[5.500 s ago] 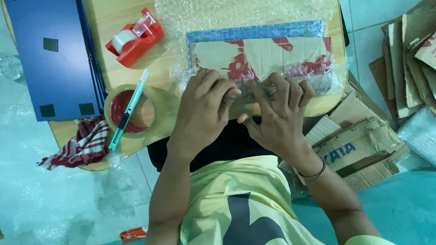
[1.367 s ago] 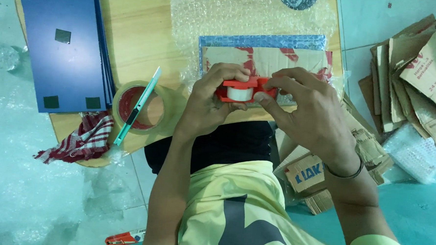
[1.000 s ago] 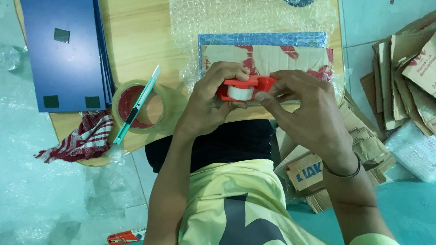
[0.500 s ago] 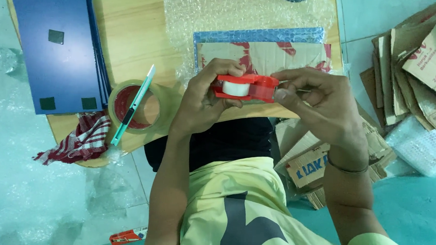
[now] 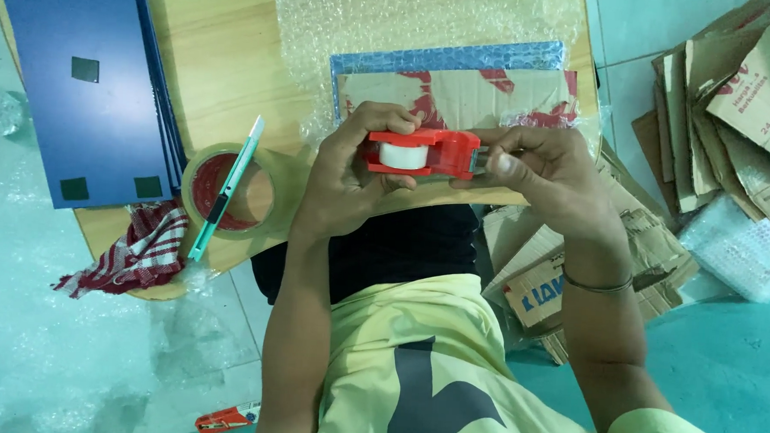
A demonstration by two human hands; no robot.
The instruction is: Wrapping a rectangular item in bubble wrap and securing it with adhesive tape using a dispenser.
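My left hand (image 5: 348,176) grips a red tape dispenser (image 5: 424,151) with a white tape roll, holding it level just above the table's near edge. My right hand (image 5: 539,167) pinches the dispenser's cutter end between thumb and fingers. Behind both hands lies a flat package (image 5: 460,86) of cardboard with red print and a blue edge, wrapped in bubble wrap (image 5: 385,17). The package's near edge is hidden by my hands.
A wooden table (image 5: 219,53) carries a stack of dark blue panels (image 5: 79,82) at left, a large clear tape roll (image 5: 230,192) with a teal utility knife (image 5: 226,188) across it, and a red checked cloth (image 5: 137,253). Cardboard scraps (image 5: 718,110) pile at right. A small red cutter (image 5: 229,419) lies on the floor.
The dispenser was on the table at first; both hands have since picked it up. Over the last second it shifted slightly left and my right hand moved to its cutter end.
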